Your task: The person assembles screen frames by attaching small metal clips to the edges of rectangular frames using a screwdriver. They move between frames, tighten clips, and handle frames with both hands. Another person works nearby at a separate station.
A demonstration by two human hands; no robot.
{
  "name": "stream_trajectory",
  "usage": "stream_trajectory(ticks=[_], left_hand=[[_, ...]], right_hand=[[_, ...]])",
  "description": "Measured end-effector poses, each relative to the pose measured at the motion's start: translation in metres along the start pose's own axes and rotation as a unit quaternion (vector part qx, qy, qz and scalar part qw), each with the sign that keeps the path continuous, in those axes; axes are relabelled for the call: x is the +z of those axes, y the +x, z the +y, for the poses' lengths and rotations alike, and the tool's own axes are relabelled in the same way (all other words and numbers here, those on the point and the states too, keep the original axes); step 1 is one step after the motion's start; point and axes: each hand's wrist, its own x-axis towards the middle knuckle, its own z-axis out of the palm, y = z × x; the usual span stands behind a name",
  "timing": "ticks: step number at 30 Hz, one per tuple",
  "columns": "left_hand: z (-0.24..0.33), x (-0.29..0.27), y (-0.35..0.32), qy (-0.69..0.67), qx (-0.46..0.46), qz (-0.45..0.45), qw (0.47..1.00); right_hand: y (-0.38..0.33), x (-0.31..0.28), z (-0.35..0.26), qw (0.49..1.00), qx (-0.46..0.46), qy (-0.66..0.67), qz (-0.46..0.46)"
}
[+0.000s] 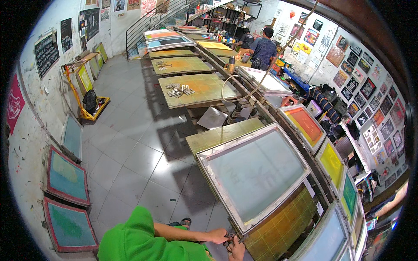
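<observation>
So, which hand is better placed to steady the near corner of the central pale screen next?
Probably the right hand: it looks nearer that corner of the central pale screen; the left hand lies farther left. Both are at a small dark object, so neither looks free.

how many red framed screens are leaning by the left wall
2: the nearer red-framed screen is at the picture's lower left, the farther red-framed screen just beyond it, both against the left wall; none seem hidden.
</observation>
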Motion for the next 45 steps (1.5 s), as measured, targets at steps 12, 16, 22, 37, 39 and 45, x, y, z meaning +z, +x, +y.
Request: stream_trajectory(ticks=[12, 16, 22, 37, 39, 45], left_hand=[[0.005, -0.009, -0.004, 0.038, 0.013, -0.028, 0.999], [0.021, -0.010, -0.022, 0.038, -0.028, 0.030, 0.998], [0.015, -0.001, -0.020, 0.059, -0.021, 0.095, 0.994], [0.026, -0.001, -0.014, 0.086, 0.001, 0.048, 0.995], [0.026, 0.000, -0.013, 0.089, -0.022, 0.065, 0.994], [0.016, -0.005, -0.006, 0.046, -0.050, 0.043, 0.997]], right_hand=[[0.001, -0.005, -0.005, 0.997, 0.006, 0.032, -0.073], [0.016, -0.002, 0.016, 0.998, -0.004, 0.069, 0.013], [0.010, 0.019, 0.012, 0.989, 0.016, 0.142, 0.029], [0.007, 0.013, 0.009, 0.996, -0.018, 0.077, 0.038], [0.008, 0.017, 0.011, 0.995, -0.062, 0.043, 0.070], [0.000, 0.017, 0.003, 0.997, -0.036, 0.063, 0.024]])
